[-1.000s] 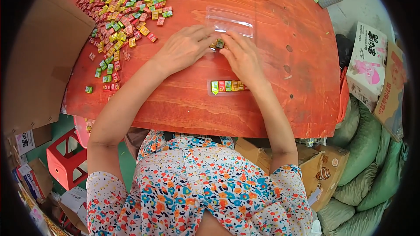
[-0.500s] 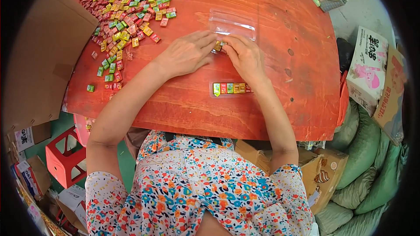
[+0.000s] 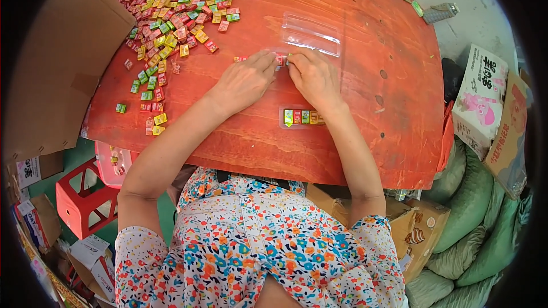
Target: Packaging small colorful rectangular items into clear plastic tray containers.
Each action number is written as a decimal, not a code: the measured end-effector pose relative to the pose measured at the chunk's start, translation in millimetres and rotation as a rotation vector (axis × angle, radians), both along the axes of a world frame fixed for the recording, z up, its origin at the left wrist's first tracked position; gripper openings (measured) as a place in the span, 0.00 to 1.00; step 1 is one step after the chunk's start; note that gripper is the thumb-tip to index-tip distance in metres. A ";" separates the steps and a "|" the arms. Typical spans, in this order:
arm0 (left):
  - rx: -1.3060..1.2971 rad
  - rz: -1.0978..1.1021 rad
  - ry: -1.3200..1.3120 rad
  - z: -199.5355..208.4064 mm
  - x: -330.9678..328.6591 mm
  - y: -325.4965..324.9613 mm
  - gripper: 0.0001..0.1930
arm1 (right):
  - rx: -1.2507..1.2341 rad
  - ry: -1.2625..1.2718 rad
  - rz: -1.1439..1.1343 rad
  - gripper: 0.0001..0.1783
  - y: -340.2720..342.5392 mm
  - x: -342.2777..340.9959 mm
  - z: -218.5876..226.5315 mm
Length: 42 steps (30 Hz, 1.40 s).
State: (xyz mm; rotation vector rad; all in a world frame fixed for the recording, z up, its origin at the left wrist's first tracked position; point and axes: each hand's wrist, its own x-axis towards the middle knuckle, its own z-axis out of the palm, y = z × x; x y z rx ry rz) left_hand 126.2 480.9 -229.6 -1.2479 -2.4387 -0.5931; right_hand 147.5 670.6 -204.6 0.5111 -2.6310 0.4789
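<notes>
My left hand [image 3: 246, 80] and my right hand [image 3: 315, 78] meet over the middle of the red table, fingers bent inward and tips almost together. Between the fingertips shows a small red box [image 3: 279, 60]. Another small red box [image 3: 240, 59] peeks out left of my left hand. My fingers partly hide what lies beneath them. Just behind the hands lies a clear plastic tray [image 3: 311, 35]. Nearer to me, a second clear tray [image 3: 281, 118] holds a row of small green, red and yellow boxes [image 3: 297, 117]; my right forearm covers its right end.
A large heap of small coloured boxes [image 3: 188, 5] spreads over the far left of the red table [image 3: 228, 140]. A cardboard panel [image 3: 57, 68] rises at the left edge. A red stool [image 3: 85, 199] and a pink bin [image 3: 111, 165] stand below left; cartons [image 3: 479, 100] and green sacks [image 3: 479, 194] are right.
Both hands stay close together over the table while their fingers shift. A red box now shows between them where a yellow one was. The whole view has shifted slightly.
</notes>
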 end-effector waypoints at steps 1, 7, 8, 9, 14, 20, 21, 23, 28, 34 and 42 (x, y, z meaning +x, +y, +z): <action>-0.002 0.002 -0.009 -0.3 1.3 -0.1 0.17 | 0.003 -0.026 0.012 0.06 0.6 0.1 2.6; 0.030 -0.002 -0.021 3.2 2.9 0.1 0.17 | -0.011 -0.024 0.154 0.09 11.5 -9.1 -6.2; 0.035 0.003 -0.019 4.1 4.0 -0.3 0.17 | -0.036 0.014 0.191 0.10 16.7 -9.4 -7.7; 0.018 0.006 -0.051 5.0 5.3 -0.4 0.17 | -0.031 0.015 0.195 0.10 21.7 -8.3 -9.1; 0.022 -0.002 -0.073 9.2 5.3 0.8 0.20 | -0.306 -0.135 0.091 0.14 30.4 6.4 12.5; -0.171 0.052 -0.133 8.3 13.1 16.4 0.35 | -0.055 -0.118 0.043 0.15 66.2 15.7 8.8; -0.177 0.046 -0.136 6.2 13.7 17.5 0.37 | 0.098 -0.124 0.100 0.15 70.4 19.6 5.0; -0.189 0.047 -0.146 6.3 19.7 15.3 0.38 | 0.097 -0.108 0.087 0.15 64.9 32.8 0.5; -0.221 -0.022 -0.201 11.8 49.0 12.7 0.38 | 0.070 -0.145 0.098 0.13 65.5 64.3 15.6; -0.079 -0.043 -0.183 17.3 72.6 24.8 0.38 | -0.095 -0.189 -0.074 0.13 53.6 21.6 34.2; -0.178 -0.125 -0.204 0.5 111.8 54.5 0.41 | 0.280 -0.274 0.015 0.29 55.3 -68.4 -13.8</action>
